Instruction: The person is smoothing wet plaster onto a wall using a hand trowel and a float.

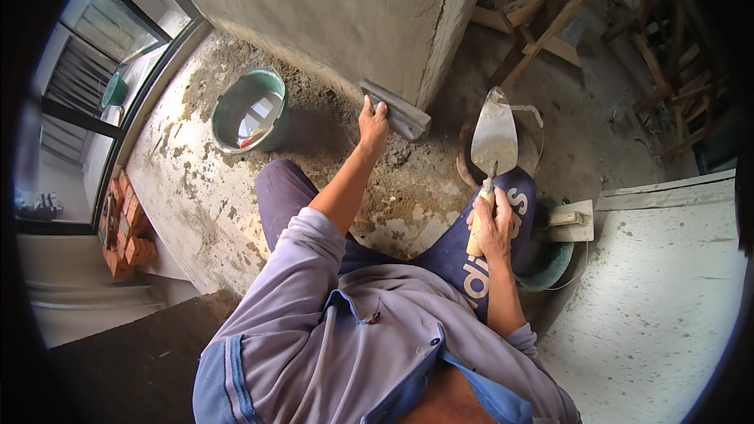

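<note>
My left hand (372, 121) is closed on a plastering trowel (407, 119), reaching forward to the foot of a grey plastered wall (330, 8). The blade lies along the wall's base by its outer corner; the handle is mostly hidden by my fingers. Over my right thigh, my right hand (493, 228) grips the pale wooden handle of a brick trowel (495, 135). Its pointed blade faces away from me, smeared with grey mortar. Wet mortar (393, 159) is scattered on the floor below the wall.
A green bucket (220, 122) with water stands left of my left hand. Beside my right knee is another green bucket (556, 267), with a wooden float (577, 221) above it. Wooden trestles (561, 12) stand far right, a pale board (652, 306) nearer. Bricks (129, 220) lie left, by a glazed frame (177, 39).
</note>
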`<state>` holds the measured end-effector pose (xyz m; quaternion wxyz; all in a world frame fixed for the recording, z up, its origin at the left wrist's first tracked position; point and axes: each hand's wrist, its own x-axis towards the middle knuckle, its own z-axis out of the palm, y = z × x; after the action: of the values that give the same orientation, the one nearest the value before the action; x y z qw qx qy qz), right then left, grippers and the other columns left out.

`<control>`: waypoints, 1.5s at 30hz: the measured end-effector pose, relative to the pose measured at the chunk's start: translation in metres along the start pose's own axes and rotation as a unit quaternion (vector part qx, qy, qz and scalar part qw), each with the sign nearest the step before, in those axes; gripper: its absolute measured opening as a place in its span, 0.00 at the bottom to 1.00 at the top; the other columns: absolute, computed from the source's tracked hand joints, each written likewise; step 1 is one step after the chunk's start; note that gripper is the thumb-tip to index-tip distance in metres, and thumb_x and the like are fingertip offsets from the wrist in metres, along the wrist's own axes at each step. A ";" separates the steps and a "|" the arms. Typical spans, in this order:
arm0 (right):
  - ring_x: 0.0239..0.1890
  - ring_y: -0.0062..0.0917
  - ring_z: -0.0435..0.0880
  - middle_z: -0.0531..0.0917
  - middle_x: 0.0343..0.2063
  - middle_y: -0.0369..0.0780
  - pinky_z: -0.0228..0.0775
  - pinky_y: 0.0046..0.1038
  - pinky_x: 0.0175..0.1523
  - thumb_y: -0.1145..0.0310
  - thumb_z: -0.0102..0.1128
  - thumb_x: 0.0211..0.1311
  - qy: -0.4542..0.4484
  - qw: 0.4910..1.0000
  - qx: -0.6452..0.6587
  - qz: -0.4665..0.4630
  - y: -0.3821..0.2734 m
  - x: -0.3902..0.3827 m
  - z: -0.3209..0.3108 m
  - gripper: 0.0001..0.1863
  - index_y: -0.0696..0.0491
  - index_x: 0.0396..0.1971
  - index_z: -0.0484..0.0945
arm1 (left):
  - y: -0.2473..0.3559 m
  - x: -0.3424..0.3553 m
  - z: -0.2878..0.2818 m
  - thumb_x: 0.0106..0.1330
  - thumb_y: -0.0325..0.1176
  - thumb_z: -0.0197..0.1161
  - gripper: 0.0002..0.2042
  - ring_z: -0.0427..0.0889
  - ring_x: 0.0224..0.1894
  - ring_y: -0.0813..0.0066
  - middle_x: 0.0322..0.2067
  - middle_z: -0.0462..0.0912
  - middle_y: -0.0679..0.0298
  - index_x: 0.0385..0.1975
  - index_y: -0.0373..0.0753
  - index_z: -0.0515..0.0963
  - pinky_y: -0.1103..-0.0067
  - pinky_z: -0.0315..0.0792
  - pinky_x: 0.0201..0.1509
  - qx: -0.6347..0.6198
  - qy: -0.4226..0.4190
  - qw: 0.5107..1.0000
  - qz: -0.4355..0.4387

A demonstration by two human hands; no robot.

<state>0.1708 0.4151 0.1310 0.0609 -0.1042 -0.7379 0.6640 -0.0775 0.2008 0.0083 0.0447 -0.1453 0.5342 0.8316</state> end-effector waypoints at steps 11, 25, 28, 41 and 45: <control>0.22 0.18 0.76 0.76 0.22 0.36 0.68 0.23 0.27 0.63 0.58 0.73 0.006 0.999 0.041 0.003 -0.009 0.000 -0.006 0.19 0.62 0.54 0.73 | 0.261 -0.080 0.060 0.78 0.33 0.53 0.20 0.82 0.55 0.70 0.51 0.79 0.56 0.67 0.42 0.64 0.67 0.87 0.54 -0.090 -0.145 0.945 0.280; 0.24 0.21 0.78 0.76 0.34 0.39 0.74 0.24 0.30 0.67 0.58 0.72 -0.056 0.965 0.234 0.108 -0.007 -0.019 -0.056 0.27 0.64 0.65 0.65 | -0.008 0.020 -0.046 0.83 0.38 0.38 0.17 0.79 0.54 0.62 0.56 0.76 0.63 0.67 0.54 0.63 0.55 0.79 0.57 -0.082 0.074 0.991 -0.073; 0.24 0.22 0.78 0.76 0.34 0.40 0.74 0.25 0.31 0.66 0.56 0.72 -0.071 0.955 0.260 0.124 -0.010 -0.011 -0.063 0.27 0.64 0.65 0.64 | -0.003 0.031 -0.027 0.83 0.39 0.42 0.18 0.79 0.55 0.69 0.57 0.78 0.66 0.68 0.54 0.66 0.59 0.78 0.54 -0.062 0.052 0.997 -0.019; 0.34 0.26 0.83 0.80 0.40 0.43 0.78 0.29 0.41 0.68 0.63 0.66 -0.143 0.985 0.078 0.058 -0.033 -0.009 -0.084 0.33 0.67 0.66 0.63 | 0.315 -0.108 -0.054 0.72 0.38 0.60 0.21 0.82 0.53 0.59 0.51 0.81 0.52 0.56 0.28 0.74 0.66 0.80 0.59 0.062 -0.198 0.950 0.233; 0.45 0.51 0.80 0.79 0.49 0.57 0.75 0.44 0.50 0.67 0.69 0.61 -0.143 0.898 -0.273 -0.314 -0.046 0.031 -0.085 0.27 0.65 0.55 0.72 | 0.273 -0.133 -0.065 0.70 0.36 0.62 0.18 0.82 0.49 0.59 0.50 0.80 0.56 0.56 0.36 0.74 0.64 0.80 0.53 0.224 -0.143 0.945 0.190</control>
<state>0.1571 0.5002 0.1847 0.1293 0.2159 -0.8852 0.3912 -0.0005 0.0373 0.2604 -0.0067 0.0925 0.7127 0.6953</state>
